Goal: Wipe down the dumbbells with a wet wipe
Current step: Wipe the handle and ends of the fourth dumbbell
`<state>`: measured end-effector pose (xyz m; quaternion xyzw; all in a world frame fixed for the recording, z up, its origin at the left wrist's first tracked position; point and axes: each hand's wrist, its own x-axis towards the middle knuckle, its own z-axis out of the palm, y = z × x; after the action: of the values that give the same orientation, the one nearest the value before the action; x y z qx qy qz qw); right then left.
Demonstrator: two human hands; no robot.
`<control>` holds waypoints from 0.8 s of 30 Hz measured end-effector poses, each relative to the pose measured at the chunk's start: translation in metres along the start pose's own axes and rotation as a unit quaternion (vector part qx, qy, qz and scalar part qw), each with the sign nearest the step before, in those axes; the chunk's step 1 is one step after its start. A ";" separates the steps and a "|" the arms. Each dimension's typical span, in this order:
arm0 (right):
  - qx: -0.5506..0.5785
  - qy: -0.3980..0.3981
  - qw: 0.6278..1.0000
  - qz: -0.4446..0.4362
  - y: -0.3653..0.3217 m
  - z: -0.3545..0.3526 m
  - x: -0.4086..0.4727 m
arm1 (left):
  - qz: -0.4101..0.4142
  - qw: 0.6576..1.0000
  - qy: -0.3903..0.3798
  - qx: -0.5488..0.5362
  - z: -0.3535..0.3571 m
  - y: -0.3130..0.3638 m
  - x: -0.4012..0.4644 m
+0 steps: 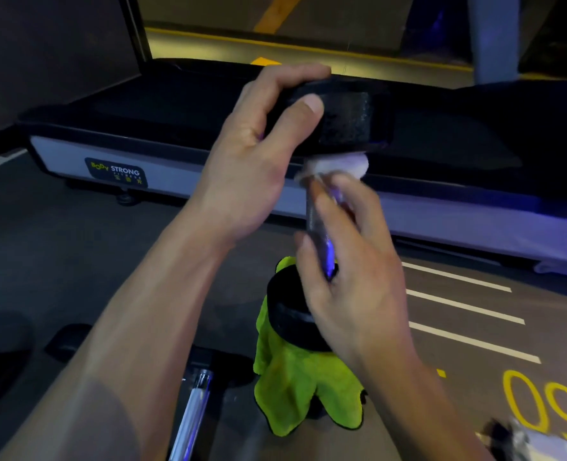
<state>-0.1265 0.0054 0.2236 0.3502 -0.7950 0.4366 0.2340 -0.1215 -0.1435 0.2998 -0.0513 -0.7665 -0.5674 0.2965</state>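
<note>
The dumbbell point(322, 207) stood on end, its long axis running nearly vertical, tilted slightly away from the person. Its lower black head point(292, 314) rested on a lime-green microfibre cloth point(288, 387) spread on the gym floor point(76, 254), in front of a treadmill deck point(209, 174). The left hand point(259, 154) gripped the upper head point(338, 118), fingers curled over the top and thumb pressed on the near face, steadying the weight. The right hand point(352, 277) lay along the metal handle point(318, 234), fingers pinching a crumpled wet wipe point(332, 166) against the top of the bar, just under the upper head; motion blur hid the exact finger placement. The handle ran straight down from the wipe towards the lower head, so the likely stroke followed that axis downward, with the right hand the nearer one. A second dumbbell's chrome bar point(192, 410) lay on the floor, lower left.
</note>
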 end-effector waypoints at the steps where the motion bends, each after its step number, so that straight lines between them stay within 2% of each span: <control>1: -0.007 -0.002 1.000 -0.002 -0.001 0.000 0.007 | -0.002 1.000 -0.002 -0.001 0.000 0.000 0.000; 7: -0.036 -0.014 0.999 -0.019 0.004 0.001 -0.014 | -0.004 1.000 0.003 -0.003 -0.001 0.000 0.000; 9: -0.014 -0.020 1.000 -0.010 0.002 0.000 0.000 | -0.004 1.000 -0.004 -0.004 0.000 0.001 0.000; 13: 0.062 0.031 0.997 0.043 -0.003 -0.005 0.021 | -0.005 1.000 -0.013 -0.013 0.000 0.003 -0.001; 17: 0.032 0.015 0.999 0.038 -0.002 0.001 0.002 | -0.004 1.000 -0.015 -0.020 -0.001 0.003 -0.002; 24: 0.048 0.025 0.998 0.029 -0.004 -0.010 0.014 | -0.004 0.999 -0.023 -0.044 -0.007 0.004 -0.001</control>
<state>-0.1319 0.0077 0.2401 0.3266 -0.7769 0.4896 0.2238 -0.1163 -0.1483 0.3034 -0.0744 -0.7475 -0.6005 0.2740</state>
